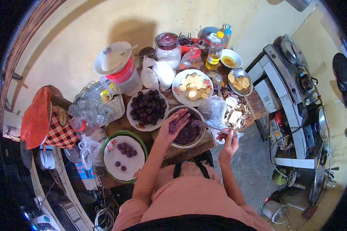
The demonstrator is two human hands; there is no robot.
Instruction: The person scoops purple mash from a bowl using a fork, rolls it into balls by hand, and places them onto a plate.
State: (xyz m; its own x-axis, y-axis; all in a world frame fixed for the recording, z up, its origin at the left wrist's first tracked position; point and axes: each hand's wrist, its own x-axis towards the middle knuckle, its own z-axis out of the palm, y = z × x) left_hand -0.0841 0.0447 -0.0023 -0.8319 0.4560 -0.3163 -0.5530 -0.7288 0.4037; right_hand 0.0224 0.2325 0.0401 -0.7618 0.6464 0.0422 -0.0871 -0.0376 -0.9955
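Two bare hands work above a worn wooden counter, where a round, pale-rimmed bowl holds a dense purple mash, its surface coarse and uneven. The left hand, smeared with color and half-curled above the bowl's left side, cradles a soft, irregular purple lump against the palm. The right hand grips a slender metal fork by its handle, tines pointing over the mash. To the left, small purple balls, matte and nearly even in size, rest on a smooth white plate with painted red flowers, set within a green round tray; most are clustered, while two lie apart. Just behind the bowl, darker rounded pieces, almost black, are heaped on another white plate. Pale yellow rounded pieces cover a third plate, flower-patterned at the rim, farther back. A crinkled clear plastic bag lies to the right of the bowl, near a scatter of thin brown and cream scraps. A yellow-capped clear bottle of golden liquid stands upright toward the back.
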